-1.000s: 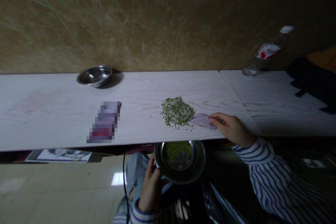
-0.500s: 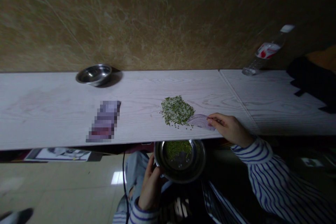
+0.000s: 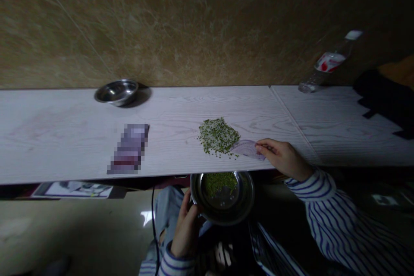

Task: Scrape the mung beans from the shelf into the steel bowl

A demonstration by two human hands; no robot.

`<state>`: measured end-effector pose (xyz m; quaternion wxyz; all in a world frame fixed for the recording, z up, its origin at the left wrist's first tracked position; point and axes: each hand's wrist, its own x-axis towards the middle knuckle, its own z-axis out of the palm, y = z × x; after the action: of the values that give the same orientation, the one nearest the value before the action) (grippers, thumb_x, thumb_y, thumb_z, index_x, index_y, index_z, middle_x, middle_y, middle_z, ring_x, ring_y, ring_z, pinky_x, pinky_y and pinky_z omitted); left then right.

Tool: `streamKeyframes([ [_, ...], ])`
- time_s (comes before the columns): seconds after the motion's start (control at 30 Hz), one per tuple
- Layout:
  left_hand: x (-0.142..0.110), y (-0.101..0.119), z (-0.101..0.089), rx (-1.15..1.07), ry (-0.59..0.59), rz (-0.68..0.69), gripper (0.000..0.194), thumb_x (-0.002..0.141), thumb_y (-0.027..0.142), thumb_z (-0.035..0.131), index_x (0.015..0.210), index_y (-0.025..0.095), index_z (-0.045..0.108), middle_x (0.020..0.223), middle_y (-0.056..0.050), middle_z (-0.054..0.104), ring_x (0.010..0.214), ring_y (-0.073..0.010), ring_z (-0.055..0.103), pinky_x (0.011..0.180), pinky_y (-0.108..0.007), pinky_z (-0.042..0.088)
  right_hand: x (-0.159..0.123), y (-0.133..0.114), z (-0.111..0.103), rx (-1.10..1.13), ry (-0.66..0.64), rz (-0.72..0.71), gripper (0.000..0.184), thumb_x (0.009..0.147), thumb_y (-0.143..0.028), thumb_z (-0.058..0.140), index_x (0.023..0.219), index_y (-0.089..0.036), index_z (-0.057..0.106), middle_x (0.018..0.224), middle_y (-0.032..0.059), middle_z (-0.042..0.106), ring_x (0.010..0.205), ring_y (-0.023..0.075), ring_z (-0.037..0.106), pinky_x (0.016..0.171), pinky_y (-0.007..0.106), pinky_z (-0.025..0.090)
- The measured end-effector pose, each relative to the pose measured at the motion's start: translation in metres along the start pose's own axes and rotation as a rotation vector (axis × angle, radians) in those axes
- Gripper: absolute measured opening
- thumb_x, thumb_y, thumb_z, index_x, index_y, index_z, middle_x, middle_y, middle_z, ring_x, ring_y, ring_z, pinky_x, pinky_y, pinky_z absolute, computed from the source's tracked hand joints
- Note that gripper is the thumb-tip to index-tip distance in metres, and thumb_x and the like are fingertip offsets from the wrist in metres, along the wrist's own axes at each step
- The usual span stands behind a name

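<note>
My right hand [image 3: 280, 154] pinches the right end of a clear plastic protractor [image 3: 247, 149], which lies low over the table. Its left edge touches a spread of green beans mixed with white grains [image 3: 218, 137]. Below the table's front edge, my left hand [image 3: 186, 224] grips the left rim of a steel bowl [image 3: 223, 217]. Green beans [image 3: 217, 183] cover the far part of that bowl's bottom, and the bare metal shows nearer me. The bowl's far rim sits close under the table edge.
A second steel bowl [image 3: 117, 93] stands at the back left, by the wall. A blurred-out flat item [image 3: 129, 148] lies left of the beans. A plastic bottle [image 3: 326, 64] and a dark item [image 3: 386, 95] are at the right. A black cable [image 3: 153, 224] hangs beside my left leg.
Both hands, the protractor and the bean spread look nearly unchanged. At the lower left, a dark shape on the floor has shifted right and the floor looks darker.
</note>
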<state>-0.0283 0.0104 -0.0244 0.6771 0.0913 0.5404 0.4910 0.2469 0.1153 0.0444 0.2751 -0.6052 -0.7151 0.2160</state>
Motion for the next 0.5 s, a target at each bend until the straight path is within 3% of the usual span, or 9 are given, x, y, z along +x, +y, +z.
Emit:
streamKeyframes([
  [0.17, 0.0013, -0.0018, -0.0007, -0.008, 0.000, 0.004, 0.060, 0.067, 0.027, 0.069, 0.125, 0.027, 0.054, 0.107, -0.007, 0.068, 0.087, -0.0222, 0.064, 0.071, -0.032, 0.052, 0.0022, -0.0028, 0.0010, 0.001, 0.000, -0.012, 0.021, 0.087, -0.034, 0.052, 0.089, -0.021, 0.069, 0.079, 0.0033, 0.073, 0.069, 0.0173, 0.066, 0.063, 0.027, 0.051],
  [0.5, 0.0046, -0.0037, -0.0048, -0.038, -0.046, 0.034, 0.057, 0.070, 0.024, 0.067, 0.126, 0.023, 0.054, 0.126, -0.009, 0.063, 0.116, -0.0267, 0.056, 0.093, -0.037, 0.045, 0.0024, -0.0016, 0.0021, 0.017, -0.031, -0.003, 0.021, 0.087, -0.033, 0.052, 0.091, -0.020, 0.068, 0.082, 0.0034, 0.073, 0.071, 0.0174, 0.067, 0.064, 0.027, 0.051],
])
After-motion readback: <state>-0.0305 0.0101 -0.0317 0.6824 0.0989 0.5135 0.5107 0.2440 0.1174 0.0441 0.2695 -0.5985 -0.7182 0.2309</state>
